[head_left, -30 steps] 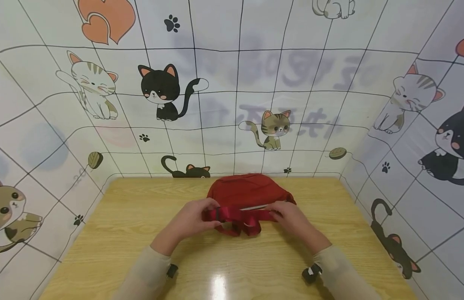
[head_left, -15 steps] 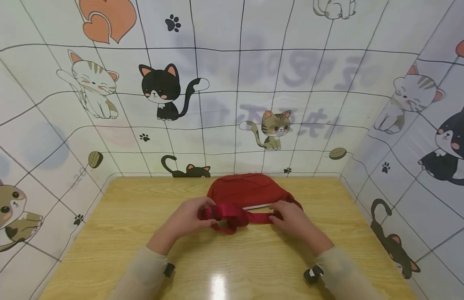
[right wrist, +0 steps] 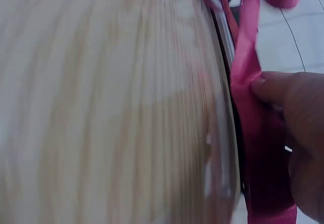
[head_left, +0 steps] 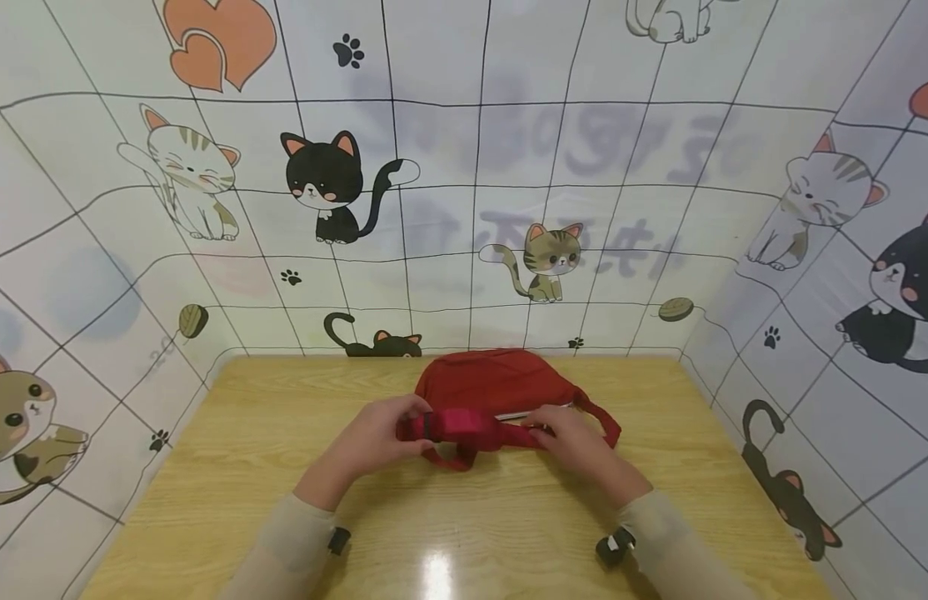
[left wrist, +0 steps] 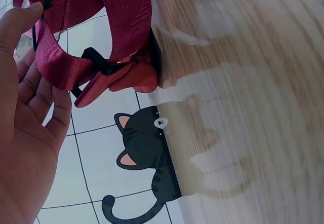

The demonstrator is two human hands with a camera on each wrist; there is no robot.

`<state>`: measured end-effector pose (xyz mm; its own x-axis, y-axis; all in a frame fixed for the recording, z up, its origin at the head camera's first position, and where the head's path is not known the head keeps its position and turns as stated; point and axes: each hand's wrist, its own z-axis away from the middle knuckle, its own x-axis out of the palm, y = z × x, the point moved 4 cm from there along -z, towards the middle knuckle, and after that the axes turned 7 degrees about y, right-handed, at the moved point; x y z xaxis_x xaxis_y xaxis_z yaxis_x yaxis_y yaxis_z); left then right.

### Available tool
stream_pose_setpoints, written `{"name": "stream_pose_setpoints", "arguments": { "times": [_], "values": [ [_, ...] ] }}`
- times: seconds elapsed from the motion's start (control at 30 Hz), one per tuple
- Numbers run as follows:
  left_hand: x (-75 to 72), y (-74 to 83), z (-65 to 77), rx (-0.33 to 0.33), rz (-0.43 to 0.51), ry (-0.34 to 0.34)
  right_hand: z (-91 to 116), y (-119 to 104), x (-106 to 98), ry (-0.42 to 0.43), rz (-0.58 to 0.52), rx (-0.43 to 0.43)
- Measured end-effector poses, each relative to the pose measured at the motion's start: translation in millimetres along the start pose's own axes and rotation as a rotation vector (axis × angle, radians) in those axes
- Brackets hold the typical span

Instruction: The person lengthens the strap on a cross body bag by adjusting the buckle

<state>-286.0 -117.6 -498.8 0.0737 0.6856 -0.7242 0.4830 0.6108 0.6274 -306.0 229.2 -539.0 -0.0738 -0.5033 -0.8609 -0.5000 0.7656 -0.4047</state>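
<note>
A red waist bag (head_left: 494,379) lies at the back of the table, a silvery zip line along its near side. In front of it, my left hand (head_left: 370,437) pinches the crimson strap (head_left: 464,427) at its left end, beside a dark fitting. In the left wrist view the webbing (left wrist: 126,16) loops past the thumb and fingers, with a black slider (left wrist: 96,60) on it. My right hand (head_left: 576,442) pinches the strap further right; in the right wrist view, thumb and finger (right wrist: 273,84) hold the flat webbing (right wrist: 248,57).
The wooden table (head_left: 449,517) is glossy and reflects light near its front. White wall cloth (head_left: 449,150) with cartoon cats rises behind and on both sides. A strap loop (head_left: 610,425) sticks out right of the bag, behind the right hand.
The hanging loop between my hands has drawn in, and the strap there is more bunched. A strap loop has come out on the right. My right hand went slightly right, then back left.
</note>
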Motion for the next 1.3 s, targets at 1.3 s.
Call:
{"name": "stream_pose_setpoints", "arguments": {
  "times": [1.3],
  "values": [
    [-6.9,-4.8,1.6,0.018,0.043,0.029,4,6,-17,-0.166,0.129,0.11]
  ]
}}
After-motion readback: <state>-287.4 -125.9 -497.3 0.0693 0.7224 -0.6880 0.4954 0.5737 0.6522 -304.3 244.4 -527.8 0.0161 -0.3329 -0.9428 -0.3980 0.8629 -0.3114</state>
